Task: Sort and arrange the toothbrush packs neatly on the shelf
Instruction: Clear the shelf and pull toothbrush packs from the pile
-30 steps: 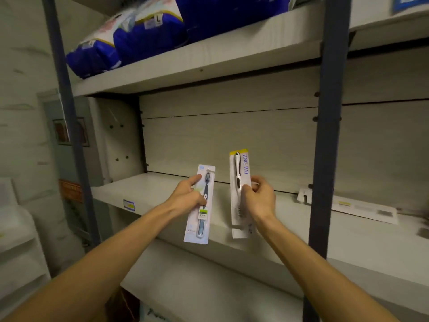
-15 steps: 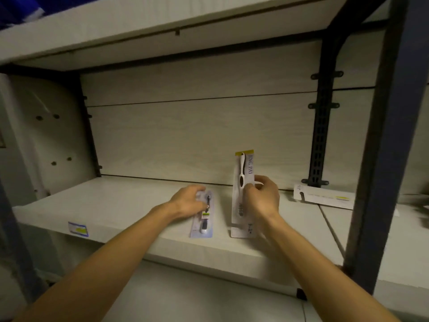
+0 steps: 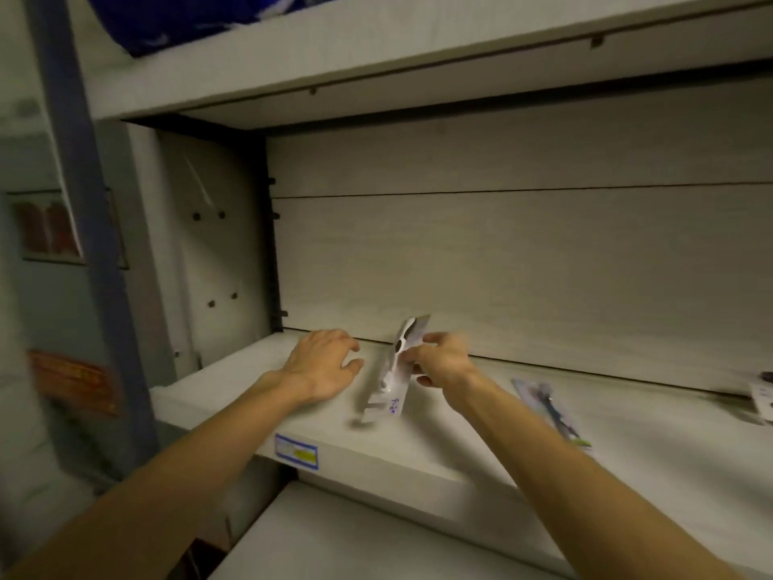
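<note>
My right hand point(image 3: 441, 362) pinches a white toothbrush pack point(image 3: 393, 372) that tilts over the pale shelf board point(image 3: 251, 395), its lower end close to the board. My left hand point(image 3: 324, 364) hovers just left of that pack, fingers spread and loosely bent, holding nothing. A second pack with a dark toothbrush point(image 3: 552, 408) lies flat on the shelf to the right of my right forearm. The frame is blurred by motion.
A blue-and-yellow price label point(image 3: 296, 450) sits on the shelf's front edge. A dark blue upright post point(image 3: 79, 211) stands at the left. Another pack point(image 3: 763, 393) shows at the far right edge. Blue bags point(image 3: 175, 18) lie on the shelf above.
My left hand has let go of the dark-toothbrush pack, which now lies on the shelf to the right. The white pack has tilted from upright. The view has swung left.
</note>
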Available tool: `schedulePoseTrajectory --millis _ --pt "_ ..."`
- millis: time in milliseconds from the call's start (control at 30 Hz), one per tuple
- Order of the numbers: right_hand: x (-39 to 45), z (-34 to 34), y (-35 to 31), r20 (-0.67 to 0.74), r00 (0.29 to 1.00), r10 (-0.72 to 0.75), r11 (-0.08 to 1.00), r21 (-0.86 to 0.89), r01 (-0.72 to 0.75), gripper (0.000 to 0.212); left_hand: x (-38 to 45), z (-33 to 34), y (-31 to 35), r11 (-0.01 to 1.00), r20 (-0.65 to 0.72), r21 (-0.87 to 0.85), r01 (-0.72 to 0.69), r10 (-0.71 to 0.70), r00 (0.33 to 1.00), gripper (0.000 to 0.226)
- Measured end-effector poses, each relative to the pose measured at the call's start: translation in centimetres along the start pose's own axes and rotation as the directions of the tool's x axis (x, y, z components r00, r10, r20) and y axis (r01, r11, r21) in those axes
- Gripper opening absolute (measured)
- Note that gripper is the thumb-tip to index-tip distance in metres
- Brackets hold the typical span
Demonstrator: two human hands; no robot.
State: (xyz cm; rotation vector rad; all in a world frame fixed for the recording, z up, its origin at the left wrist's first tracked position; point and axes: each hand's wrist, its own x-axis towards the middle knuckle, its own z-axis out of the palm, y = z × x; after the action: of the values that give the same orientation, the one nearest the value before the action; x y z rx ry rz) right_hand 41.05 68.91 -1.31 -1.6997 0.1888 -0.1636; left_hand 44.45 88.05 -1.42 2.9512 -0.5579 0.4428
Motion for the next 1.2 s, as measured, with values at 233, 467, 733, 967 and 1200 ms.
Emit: schedulePoseTrajectory --millis 233,467,733,967,1200 --pt "4.1 10.4 1.5 -0.01 0.997 -0.081 0.907 -0.414 0.07 0.037 0.1 0.8 -8.6 0.999 0.037 0.037 0.016 -0.017 0.999 0.053" --pt "3.7 10.0 3.5 -0.073 0.959 -0.275 0.681 -0.718 0.141 0.05 1.0 3.1 -9.3 0.998 0.057 0.005 -0.065 0.064 0.996 0.055" --pt "-0.1 2.5 3.5 0.06 0.915 -0.398 0.436 -0.865 0.247 0.06 -0.1 2.9 -3.7 0.989 0.013 -0.02 -0.149 0.149 0.989 0.053" --pt "-9.8 -8.0 2.8 0.023 0.9 -0.435 0.362 -0.911 0.199 0.063 -3.9 -0.1 7.2 0.97 -0.082 0.017 -0.241 0.242 0.967 0.055" --pt "-23.5 -19.3 2.6 0.003 0.863 -0.506 0.276 -0.947 0.165 0.061 -12.5 -3.3 19.9 0.927 -0.181 0.052 -0.371 0.374 0.91 0.048"
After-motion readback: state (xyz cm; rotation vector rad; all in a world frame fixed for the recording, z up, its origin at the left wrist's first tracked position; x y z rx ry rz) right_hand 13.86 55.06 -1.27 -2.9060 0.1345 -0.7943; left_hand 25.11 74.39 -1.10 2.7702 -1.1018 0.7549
